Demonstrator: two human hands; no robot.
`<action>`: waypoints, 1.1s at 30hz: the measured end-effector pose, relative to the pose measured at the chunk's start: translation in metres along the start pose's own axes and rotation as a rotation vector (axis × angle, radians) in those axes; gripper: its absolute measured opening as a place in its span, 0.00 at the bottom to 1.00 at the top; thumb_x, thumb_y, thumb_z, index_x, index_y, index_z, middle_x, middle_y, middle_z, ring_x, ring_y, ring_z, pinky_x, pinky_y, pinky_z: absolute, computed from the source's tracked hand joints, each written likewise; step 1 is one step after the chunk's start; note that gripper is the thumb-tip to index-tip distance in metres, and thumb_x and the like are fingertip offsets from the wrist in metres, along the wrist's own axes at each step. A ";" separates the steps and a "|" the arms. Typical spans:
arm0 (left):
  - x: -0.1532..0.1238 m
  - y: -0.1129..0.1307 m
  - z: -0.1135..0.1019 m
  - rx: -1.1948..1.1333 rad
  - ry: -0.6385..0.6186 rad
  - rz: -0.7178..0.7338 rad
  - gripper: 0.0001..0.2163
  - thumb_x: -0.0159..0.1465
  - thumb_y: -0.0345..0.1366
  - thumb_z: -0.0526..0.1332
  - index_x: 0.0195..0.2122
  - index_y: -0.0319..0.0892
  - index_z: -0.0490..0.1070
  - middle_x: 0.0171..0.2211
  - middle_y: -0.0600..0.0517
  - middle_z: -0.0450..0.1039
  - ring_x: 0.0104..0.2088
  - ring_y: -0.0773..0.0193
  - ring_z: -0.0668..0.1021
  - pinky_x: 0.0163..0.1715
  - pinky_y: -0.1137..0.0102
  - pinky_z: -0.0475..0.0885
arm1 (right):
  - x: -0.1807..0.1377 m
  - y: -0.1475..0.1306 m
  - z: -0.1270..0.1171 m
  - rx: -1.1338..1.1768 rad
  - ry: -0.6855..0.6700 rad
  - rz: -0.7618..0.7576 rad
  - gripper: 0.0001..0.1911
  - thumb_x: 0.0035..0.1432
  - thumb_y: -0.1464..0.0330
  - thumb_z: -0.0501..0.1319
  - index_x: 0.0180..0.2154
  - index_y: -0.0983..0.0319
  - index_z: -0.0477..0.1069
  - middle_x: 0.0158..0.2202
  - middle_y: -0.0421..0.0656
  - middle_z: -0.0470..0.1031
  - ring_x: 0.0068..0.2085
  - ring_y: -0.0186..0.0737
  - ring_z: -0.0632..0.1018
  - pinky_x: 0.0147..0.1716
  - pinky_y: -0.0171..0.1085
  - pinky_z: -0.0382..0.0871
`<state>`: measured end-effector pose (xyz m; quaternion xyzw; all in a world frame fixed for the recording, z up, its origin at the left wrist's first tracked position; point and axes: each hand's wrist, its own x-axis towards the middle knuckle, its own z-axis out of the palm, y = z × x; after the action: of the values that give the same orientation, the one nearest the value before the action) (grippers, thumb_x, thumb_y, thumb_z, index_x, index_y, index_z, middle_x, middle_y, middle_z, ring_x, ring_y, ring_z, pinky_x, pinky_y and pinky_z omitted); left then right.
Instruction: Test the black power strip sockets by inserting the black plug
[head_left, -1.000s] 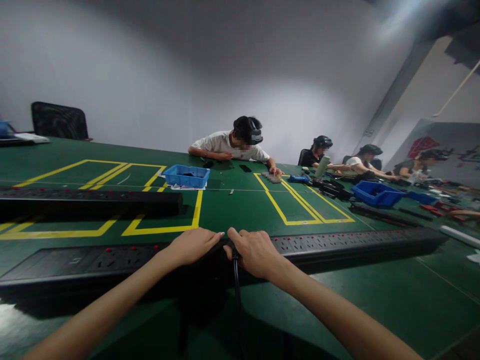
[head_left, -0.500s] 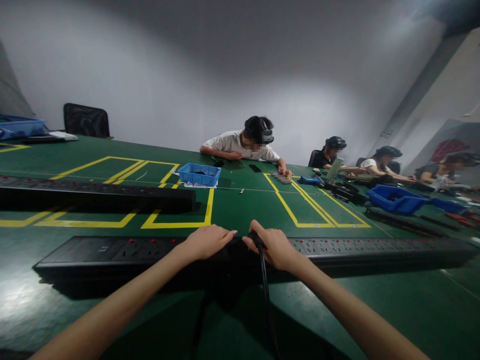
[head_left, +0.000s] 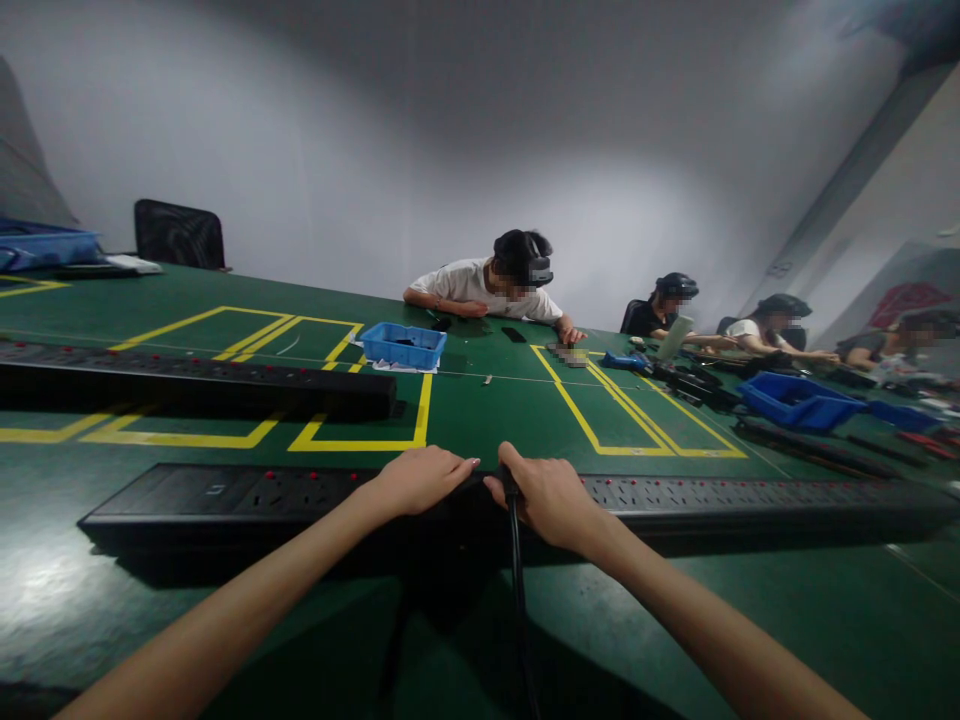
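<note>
A long black power strip (head_left: 247, 492) with sockets and small red lights or buttons along its top lies across the table in front of me. My left hand (head_left: 420, 480) grips it left of the middle, fingers over the top; the fingertips on the far side are hidden. Just right of it, my right hand (head_left: 551, 500) is closed around a black plug (head_left: 508, 482) at the strip's top. A black cable (head_left: 519, 590) hangs from the plug down towards me. My fingers hide whether the plug is seated in a socket.
A second power strip (head_left: 187, 380) lies farther off at left. Beyond it stands a blue bin (head_left: 403, 347) with dark parts. Yellow tape (head_left: 360, 446) marks the green table. Opposite, a co-worker (head_left: 480, 285) leans over the tabletop; several others sit at right, near a larger blue bin (head_left: 799, 402).
The view has shifted slightly. The cable below my right hand hangs a little farther left, and the right hand has tilted slightly at the plug. My left hand keeps its place on the strip.
</note>
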<state>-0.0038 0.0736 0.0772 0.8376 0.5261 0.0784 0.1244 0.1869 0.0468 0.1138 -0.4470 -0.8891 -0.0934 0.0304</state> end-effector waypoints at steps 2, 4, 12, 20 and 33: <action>0.000 0.000 0.000 0.001 -0.004 -0.003 0.30 0.62 0.51 0.34 0.38 0.41 0.73 0.40 0.43 0.74 0.41 0.53 0.75 0.38 0.64 0.66 | 0.003 0.002 -0.001 -0.002 -0.016 -0.017 0.12 0.62 0.58 0.44 0.40 0.59 0.55 0.28 0.41 0.74 0.28 0.39 0.75 0.21 0.34 0.44; 0.000 0.000 -0.001 0.011 -0.006 -0.009 0.30 0.62 0.51 0.34 0.37 0.40 0.73 0.40 0.42 0.74 0.40 0.53 0.75 0.38 0.63 0.66 | 0.005 0.005 -0.002 -0.002 -0.034 -0.024 0.12 0.62 0.58 0.45 0.40 0.59 0.56 0.27 0.41 0.74 0.28 0.39 0.74 0.21 0.33 0.44; -0.002 0.002 -0.002 0.052 -0.008 -0.009 0.30 0.62 0.51 0.34 0.37 0.40 0.73 0.38 0.42 0.75 0.39 0.53 0.75 0.36 0.63 0.66 | 0.002 0.009 -0.001 0.047 -0.032 -0.041 0.12 0.63 0.59 0.44 0.40 0.59 0.56 0.27 0.41 0.73 0.28 0.38 0.74 0.23 0.32 0.47; -0.002 0.001 -0.002 0.036 0.006 -0.026 0.30 0.62 0.51 0.34 0.36 0.39 0.73 0.38 0.41 0.75 0.39 0.52 0.76 0.37 0.63 0.66 | -0.003 0.008 0.002 0.097 -0.012 -0.027 0.12 0.63 0.58 0.44 0.41 0.58 0.55 0.27 0.39 0.73 0.28 0.37 0.74 0.23 0.31 0.48; -0.002 0.000 -0.001 0.085 0.035 0.044 0.30 0.63 0.50 0.33 0.36 0.40 0.72 0.37 0.42 0.75 0.38 0.52 0.76 0.34 0.63 0.67 | -0.013 -0.002 0.007 -0.017 0.014 -0.007 0.12 0.62 0.58 0.44 0.40 0.58 0.55 0.31 0.40 0.75 0.28 0.39 0.75 0.22 0.33 0.46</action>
<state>-0.0048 0.0716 0.0785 0.8519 0.5127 0.0735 0.0776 0.1928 0.0369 0.1045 -0.4435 -0.8896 -0.1043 0.0323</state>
